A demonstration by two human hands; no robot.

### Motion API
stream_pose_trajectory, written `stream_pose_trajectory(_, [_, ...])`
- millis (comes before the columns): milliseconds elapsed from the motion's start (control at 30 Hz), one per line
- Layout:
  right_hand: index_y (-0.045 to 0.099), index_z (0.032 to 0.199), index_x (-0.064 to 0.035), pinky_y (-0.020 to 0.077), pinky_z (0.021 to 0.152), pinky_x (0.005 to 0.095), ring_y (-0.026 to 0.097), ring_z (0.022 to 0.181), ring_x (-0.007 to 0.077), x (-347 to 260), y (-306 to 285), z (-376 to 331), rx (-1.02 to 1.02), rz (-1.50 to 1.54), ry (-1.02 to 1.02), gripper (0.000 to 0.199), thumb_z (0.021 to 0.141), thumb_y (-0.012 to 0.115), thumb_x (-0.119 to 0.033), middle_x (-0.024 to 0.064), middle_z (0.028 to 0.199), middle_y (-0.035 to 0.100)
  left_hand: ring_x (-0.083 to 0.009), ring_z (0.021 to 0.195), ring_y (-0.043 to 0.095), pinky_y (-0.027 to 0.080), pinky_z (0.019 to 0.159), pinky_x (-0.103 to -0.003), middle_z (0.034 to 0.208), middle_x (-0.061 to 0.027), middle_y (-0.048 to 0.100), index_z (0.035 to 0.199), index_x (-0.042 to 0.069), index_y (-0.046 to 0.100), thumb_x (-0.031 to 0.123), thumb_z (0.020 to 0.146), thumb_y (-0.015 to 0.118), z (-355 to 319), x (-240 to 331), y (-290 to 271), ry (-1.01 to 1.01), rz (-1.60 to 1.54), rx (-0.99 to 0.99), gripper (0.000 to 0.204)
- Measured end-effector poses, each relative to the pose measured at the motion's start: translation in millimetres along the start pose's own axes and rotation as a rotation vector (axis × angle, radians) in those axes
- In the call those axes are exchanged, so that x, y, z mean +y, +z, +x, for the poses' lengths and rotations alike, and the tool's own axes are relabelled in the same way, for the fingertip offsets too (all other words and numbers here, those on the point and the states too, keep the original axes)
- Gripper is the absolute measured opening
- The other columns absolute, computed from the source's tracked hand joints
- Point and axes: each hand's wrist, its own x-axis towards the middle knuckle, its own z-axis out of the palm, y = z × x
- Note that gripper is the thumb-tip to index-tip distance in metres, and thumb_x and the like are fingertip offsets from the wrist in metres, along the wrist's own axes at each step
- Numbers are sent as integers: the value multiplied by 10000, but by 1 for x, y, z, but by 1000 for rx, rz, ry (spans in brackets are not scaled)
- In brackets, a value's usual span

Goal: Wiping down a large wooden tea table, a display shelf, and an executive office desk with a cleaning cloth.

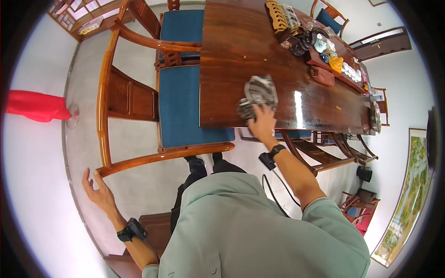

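Step looks like wiping the table [232,41], with a striped grey cloth [263,90] on its top near the near-left corner; the next stroke calls for flat, even pressure and room from the reddish-brown pouch [322,75] farther right. Left hand [101,198]: fingers spread wide, nothing held, right by the end of the chair's armrest [134,165]; can't tell if touching. Right hand [263,124]: fingers a bit apart, reaching onto the cloth's near side; blur there, can't tell whether pinched or just pressing. Small yellow scrap [339,108] on the tabletop, right of the cloth.
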Motion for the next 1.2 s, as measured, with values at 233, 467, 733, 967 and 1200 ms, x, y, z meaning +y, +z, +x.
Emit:
stream_pose_trajectory(233, [564, 1303, -242, 384, 935, 547, 429, 1237, 384, -91, 16, -12, -19, 73, -532, 635, 685, 711, -230, 154, 1436, 427, -189, 889, 642, 505, 781, -293, 1039, -117, 691, 1145, -18, 662, 187, 965, 617, 11, -10, 35, 1, -148, -114, 277])
stream_pose_trajectory(467, [602, 1256, -234, 407, 907, 526, 445, 1236, 369, -67, 14, 13, -59, 74, -665, 578, 691, 706, -173, 146, 1415, 457, -167, 717, 567, 479, 658, -312, 929, -94, 679, 1131, 9, 676, 258, 963, 628, 18, -6, 40, -34, -31, -175, 304])
stream_pose_trajectory(733, [597, 1258, -228, 415, 957, 534, 446, 1268, 365, 67, -24, 60, -29, 123, -168, 589, 678, 661, -146, 133, 1390, 489, -210, 772, 567, 470, 677, -335, 1046, -125, 675, 1155, 7, 666, 315, 953, 630, 12, -19, 50, -93, 165, -100, 370])
stream_pose_trajectory(967, [508, 1388, -226, 455, 1028, 508, 437, 1312, 407, 263, -53, 85, 10, 19, 678, 632, 782, 671, -301, 167, 1497, 362, -363, 1006, 618, 480, 888, -432, 1078, -196, 679, 1136, -18, 658, 241, 885, 690, 17, 3, 59, -93, 316, -170, 363])
stream_pose_trajectory(1200, [525, 1362, -201, 445, 1018, 500, 475, 1238, 425, 279, -56, 108, -35, 109, 663, 617, 766, 670, -264, 176, 1429, 447, -365, 1041, 567, 457, 912, -465, 1098, -157, 665, 1200, 53, 629, 279, 869, 684, 17, -4, 69, -149, 576, -143, 404])
